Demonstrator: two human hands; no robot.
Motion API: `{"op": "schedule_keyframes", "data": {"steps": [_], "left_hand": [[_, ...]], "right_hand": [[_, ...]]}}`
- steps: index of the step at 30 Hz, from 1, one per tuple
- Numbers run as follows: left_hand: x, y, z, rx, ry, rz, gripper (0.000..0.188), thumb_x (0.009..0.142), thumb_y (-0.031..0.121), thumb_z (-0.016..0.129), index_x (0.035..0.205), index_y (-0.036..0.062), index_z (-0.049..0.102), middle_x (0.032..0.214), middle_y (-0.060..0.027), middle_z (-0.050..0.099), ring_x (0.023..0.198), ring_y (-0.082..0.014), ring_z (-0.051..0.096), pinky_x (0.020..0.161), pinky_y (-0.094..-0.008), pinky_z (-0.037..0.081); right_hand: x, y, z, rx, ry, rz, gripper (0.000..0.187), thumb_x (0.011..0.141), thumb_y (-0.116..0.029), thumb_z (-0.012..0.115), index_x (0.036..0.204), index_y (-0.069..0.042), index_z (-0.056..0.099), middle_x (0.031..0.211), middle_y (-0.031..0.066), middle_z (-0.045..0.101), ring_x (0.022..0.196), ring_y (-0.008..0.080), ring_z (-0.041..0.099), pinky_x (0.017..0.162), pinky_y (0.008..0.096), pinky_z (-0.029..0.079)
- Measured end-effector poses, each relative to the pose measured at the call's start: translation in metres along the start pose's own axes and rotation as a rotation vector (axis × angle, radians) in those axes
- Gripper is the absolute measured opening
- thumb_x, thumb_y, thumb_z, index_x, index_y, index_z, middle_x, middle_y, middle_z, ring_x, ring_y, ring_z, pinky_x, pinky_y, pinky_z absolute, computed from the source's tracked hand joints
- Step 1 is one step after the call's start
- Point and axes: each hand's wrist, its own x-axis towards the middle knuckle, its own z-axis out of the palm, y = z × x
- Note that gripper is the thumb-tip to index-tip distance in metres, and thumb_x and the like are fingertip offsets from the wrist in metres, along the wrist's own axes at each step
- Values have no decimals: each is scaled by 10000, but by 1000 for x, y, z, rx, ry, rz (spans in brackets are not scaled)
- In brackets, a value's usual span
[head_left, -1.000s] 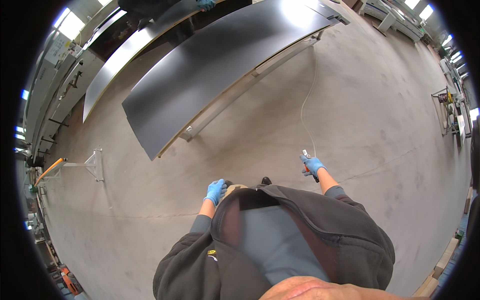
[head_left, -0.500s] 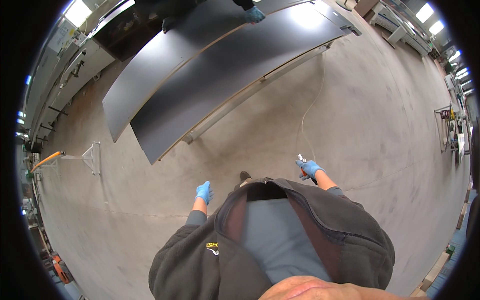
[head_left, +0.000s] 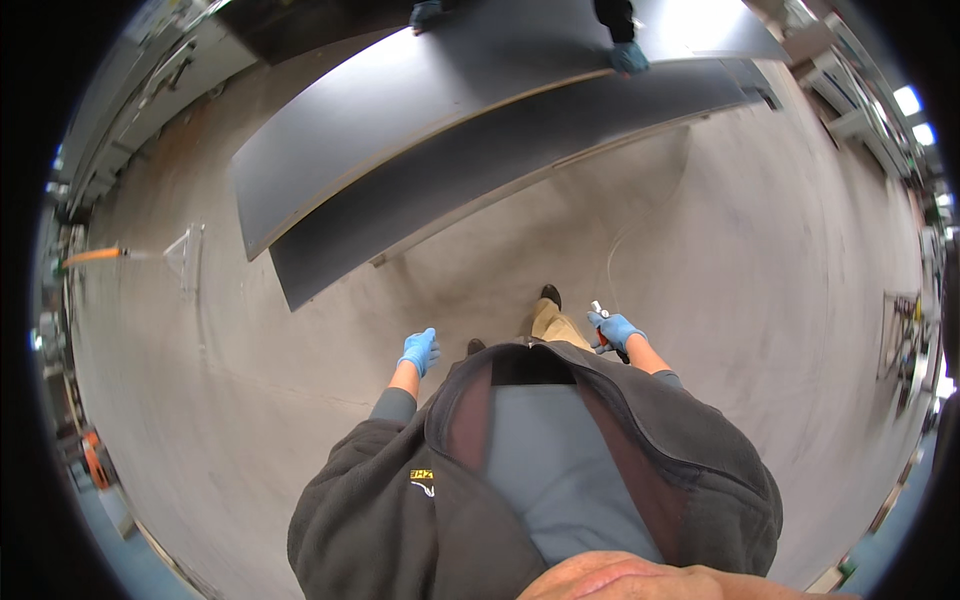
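Observation:
My left hand (head_left: 420, 350), in a blue glove, hangs over the floor with its fingers curled in and nothing seen in them. My gloved right hand (head_left: 618, 332) is closed round an air gun (head_left: 599, 309) with a pale tip; the fingers hide most of its body. From it a thin pale hose (head_left: 612, 255) trails ahead across the floor. Beyond both hands, and touched by neither, a long dark grey panel (head_left: 400, 130) overlaps a second dark panel (head_left: 400, 210) on a low support. A co-worker's gloved hands (head_left: 628, 58) are at the upper panel.
On the left stands a white metal frame (head_left: 188, 255) with an orange bar (head_left: 95, 256). A rack (head_left: 900, 335) is at the far right. Benches and machines line the left wall and the back right corner. My shoe (head_left: 551, 294) steps ahead on the concrete floor.
The upper panel now covers more of the lower one, and the co-worker's hand on it has shifted right and nearer. I have stepped forward; my hands keep the same hold.

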Motion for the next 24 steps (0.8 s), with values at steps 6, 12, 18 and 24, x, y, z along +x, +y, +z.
{"op": "schedule_keyframes", "data": {"steps": [6,12,18,24], "left_hand": [[-25,49,71,13,55,49,276,1051,417,657,1029,143,677,1008,-92,732,796,-239,700,667,-400,587],[-62,97,150,-141,-64,79,492,1041,453,674,1353,73,644,1295,-152,723,1118,-304,716,978,-467,589],[-68,99,149,-163,12,-13,413,1037,431,679,1272,91,677,1176,-121,738,1009,-274,718,892,-450,596],[-28,140,124,-131,158,19,356,1003,431,692,1181,123,696,984,-44,730,823,-197,681,715,-406,555]], "right_hand": [[48,-81,-102,-62,18,-28,696,1014,-613,632,1340,2,632,964,190,745,846,311,800,684,447,642],[59,-176,-167,-350,-6,48,733,1018,-634,599,1467,-56,577,1085,222,785,863,309,798,753,531,614],[62,-275,-171,-362,-99,-63,845,1025,-667,572,1522,12,505,1173,253,756,905,352,797,717,479,642],[50,-396,-143,-362,-304,-65,1000,1005,-792,503,1479,85,431,1149,318,688,897,372,794,719,419,685]]}}
